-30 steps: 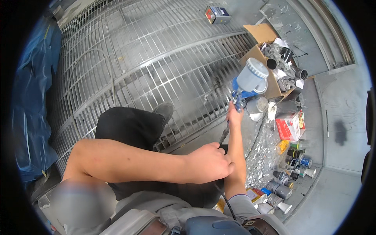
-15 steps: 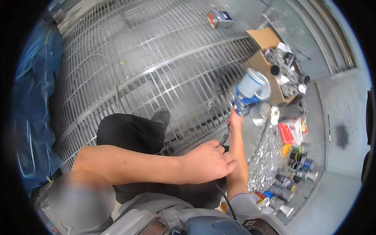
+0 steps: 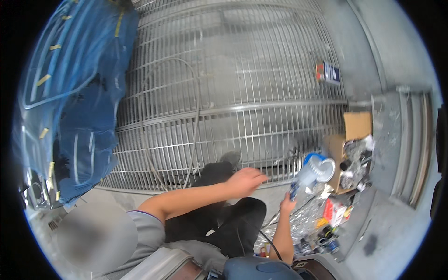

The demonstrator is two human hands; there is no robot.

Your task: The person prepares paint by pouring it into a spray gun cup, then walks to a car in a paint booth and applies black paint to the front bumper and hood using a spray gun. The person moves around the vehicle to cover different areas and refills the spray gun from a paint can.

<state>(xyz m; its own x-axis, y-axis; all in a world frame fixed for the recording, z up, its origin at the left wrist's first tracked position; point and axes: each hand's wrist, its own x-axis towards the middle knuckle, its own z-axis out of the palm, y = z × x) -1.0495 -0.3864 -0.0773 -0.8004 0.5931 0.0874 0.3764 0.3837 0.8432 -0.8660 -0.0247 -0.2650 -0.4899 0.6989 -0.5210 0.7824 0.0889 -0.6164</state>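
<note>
1. Gripping a spray gun (image 3: 293, 190) by its handle, a person sat or crouched beside a metal grate (image 3: 233, 123), right arm stretched forward and out to the side.

2. The right hand (image 3: 287, 204) was closed around the handle, while the gun's pale cup (image 3: 306, 176) rose above it, overlapping a blue bucket (image 3: 312, 157) in view. Whether the two touched could not be told.

3. The left hand (image 3: 245, 182) hung well apart from the gun, fingers loosely bent; with its palm hidden, one could not tell whether it held anything.

4. Nearby stood a cardboard box (image 3: 333, 151) stuffed with crumpled waste, and a red-and-white carton (image 3: 335, 211). Blue plastic sheeting (image 3: 88, 135) draped the far left.

5. The step in hand appeared to be simply holding the gun clear of the body. Any next move seemingly called for a firm right grip, a steady cup and room around the bucket and box.
</note>
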